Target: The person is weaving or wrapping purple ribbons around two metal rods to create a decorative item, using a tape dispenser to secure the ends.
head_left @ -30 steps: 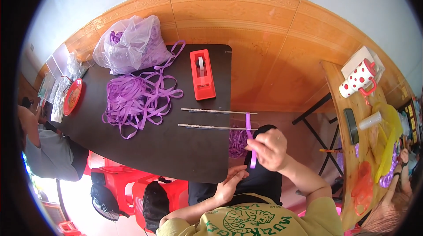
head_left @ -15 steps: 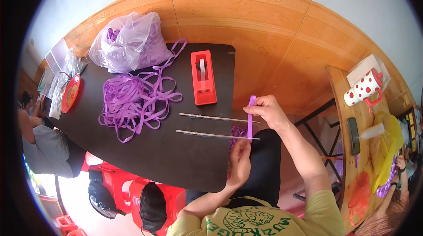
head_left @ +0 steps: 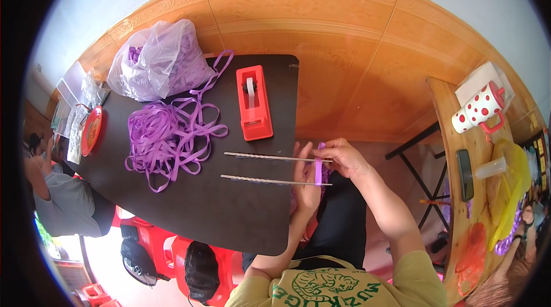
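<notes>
Two thin metal rods with twisted left ends, the far rod (head_left: 264, 156) and the near rod (head_left: 261, 181), stick out past the right edge of the black table (head_left: 247, 215). A purple ribbon (head_left: 318, 173) spans both near their right tips. My right hand (head_left: 347, 159) pinches the ribbon at the far rod. Beneath the rods, my left hand (head_left: 306, 189) reaches up with its fingers stretched out, close to my right fingertips. Whether it touches the ribbon is unclear. A loose heap of purple ribbon (head_left: 163, 138) lies on the table, left of the rods.
A red tape dispenser (head_left: 255, 126) stands beyond the rods. Behind the heap sits a plastic bag (head_left: 163, 63) of purple ribbon. A red plate (head_left: 92, 132) is far left. Right, a wooden table (head_left: 453, 169) bears a dotted tumbler (head_left: 477, 109) and a phone (head_left: 464, 175). Other people sit at both sides.
My left hand has moved up under the rods, its fingers now stretched toward the far rod. My right hand has come down slightly, drawing the ribbon's upper end nearer the far rod.
</notes>
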`<control>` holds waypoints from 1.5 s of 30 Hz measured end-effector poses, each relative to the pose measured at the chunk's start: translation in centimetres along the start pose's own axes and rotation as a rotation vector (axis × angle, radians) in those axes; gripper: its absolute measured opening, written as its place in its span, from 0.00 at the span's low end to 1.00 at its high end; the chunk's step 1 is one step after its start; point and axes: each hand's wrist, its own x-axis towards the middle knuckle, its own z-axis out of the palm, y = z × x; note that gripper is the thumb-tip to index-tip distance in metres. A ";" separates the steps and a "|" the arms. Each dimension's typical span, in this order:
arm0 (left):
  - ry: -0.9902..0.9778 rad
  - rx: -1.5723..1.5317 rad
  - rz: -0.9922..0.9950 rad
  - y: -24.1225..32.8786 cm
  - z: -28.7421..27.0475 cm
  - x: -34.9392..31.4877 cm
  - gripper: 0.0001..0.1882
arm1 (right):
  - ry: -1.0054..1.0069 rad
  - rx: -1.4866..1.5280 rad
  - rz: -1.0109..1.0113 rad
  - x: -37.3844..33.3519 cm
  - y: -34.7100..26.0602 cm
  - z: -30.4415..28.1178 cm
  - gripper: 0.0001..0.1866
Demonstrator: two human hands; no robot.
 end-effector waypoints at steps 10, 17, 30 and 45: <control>-0.112 0.098 -0.004 0.4 -1.2 -1.8 0.08 | -0.091 0.078 0.053 -0.7 4.6 -0.8 0.07; -0.039 -0.230 -0.237 3.5 -0.2 -4.6 0.06 | -0.026 0.106 0.016 -4.6 6.8 -0.7 0.09; 0.056 -0.351 -0.235 4.1 -0.3 -6.7 0.05 | 0.048 0.101 -0.150 -8.7 7.0 -0.4 0.07; 0.125 -0.381 -0.321 4.9 0.1 -6.4 0.08 | 0.150 -0.148 -0.320 -10.0 1.3 1.5 0.06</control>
